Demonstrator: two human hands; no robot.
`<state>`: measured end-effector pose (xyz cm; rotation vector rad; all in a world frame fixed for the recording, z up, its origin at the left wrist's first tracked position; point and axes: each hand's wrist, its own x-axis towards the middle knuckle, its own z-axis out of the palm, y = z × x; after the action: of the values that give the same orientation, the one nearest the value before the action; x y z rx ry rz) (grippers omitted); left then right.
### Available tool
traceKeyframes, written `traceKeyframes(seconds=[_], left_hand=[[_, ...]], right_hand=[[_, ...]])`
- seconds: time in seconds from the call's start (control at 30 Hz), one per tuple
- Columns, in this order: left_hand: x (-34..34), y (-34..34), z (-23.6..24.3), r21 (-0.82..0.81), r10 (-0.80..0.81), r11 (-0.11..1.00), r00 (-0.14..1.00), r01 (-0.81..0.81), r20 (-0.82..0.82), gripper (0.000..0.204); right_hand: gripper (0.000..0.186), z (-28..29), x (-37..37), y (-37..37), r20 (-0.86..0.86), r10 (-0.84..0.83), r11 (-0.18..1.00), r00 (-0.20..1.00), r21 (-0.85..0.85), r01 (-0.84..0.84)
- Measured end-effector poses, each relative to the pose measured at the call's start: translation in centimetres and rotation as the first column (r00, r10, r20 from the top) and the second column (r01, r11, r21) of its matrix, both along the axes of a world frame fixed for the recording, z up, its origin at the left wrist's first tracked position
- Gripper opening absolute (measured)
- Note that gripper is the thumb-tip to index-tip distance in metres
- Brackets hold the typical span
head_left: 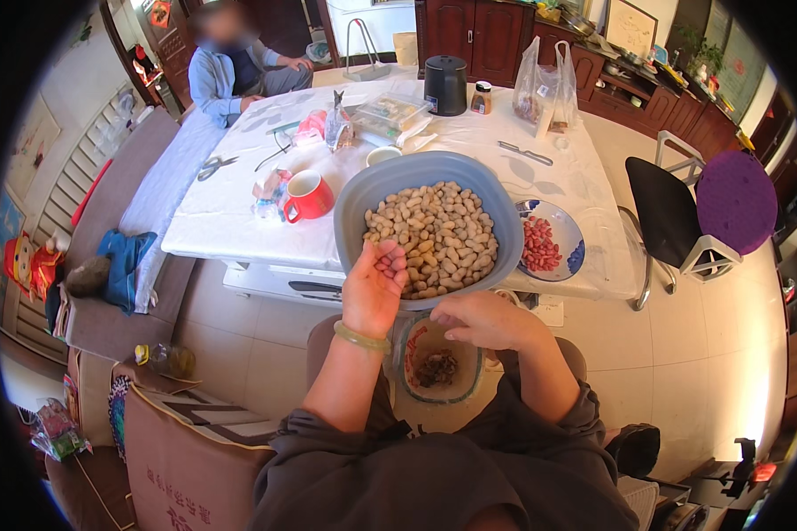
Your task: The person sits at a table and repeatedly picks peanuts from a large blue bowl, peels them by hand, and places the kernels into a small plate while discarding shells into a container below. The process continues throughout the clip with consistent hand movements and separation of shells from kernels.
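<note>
A grey-blue basin (449, 239) full of unshelled peanuts stands at the table's near edge. My left hand (375, 279), wearing a pale green bangle (360, 339), is at its front left, palm up with fingers curled; what it holds I cannot make out. My right hand (478, 319) hangs below the basin's front, fingers loosely bent and apart, with nothing visible in them. Under it, between my knees, a bin (407, 363) contains brown shells. Right of the basin, a blue-patterned plate (573, 243) holds red kernels (541, 244).
The white-clothed table (221, 217) also bears a red mug (307, 196), black kettle (444, 86), plastic bags (540, 88), scissors (212, 167) and a peeler-like tool (524, 152). Another person (230, 80) sits at the far left. A chair (660, 208) stands right, a sofa (195, 451) lower left.
</note>
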<state>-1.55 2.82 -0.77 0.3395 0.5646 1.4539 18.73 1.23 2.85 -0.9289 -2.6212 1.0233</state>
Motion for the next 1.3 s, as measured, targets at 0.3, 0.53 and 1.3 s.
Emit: traceKeyframes(seconds=[0.3, 0.53, 1.3], left_hand=[[-0.1, -0.1, -0.5, -0.013, -0.047, 0.999, 0.999, 0.047, 0.004, 0.028], [-0.1, 0.0, -0.7, 0.015, -0.089, 0.996, 0.996, 0.089, 0.006, 0.02], [0.5, -0.3, -0.4, 0.004, -0.075, 0.997, 0.997, 0.075, -0.032, 0.014]], right_hand=[[0.02, 0.2, 0.4, 0.4, -0.22, -0.065, 0.981, 0.973, -0.192, 0.022], [0.018, -0.3, 0.3, 0.8, -0.317, -0.132, 0.976, 0.939, -0.209, 0.067], [0.02, -0.6, 0.3, 1.3, -0.341, -0.202, 0.979, 0.918, -0.11, 0.174]])
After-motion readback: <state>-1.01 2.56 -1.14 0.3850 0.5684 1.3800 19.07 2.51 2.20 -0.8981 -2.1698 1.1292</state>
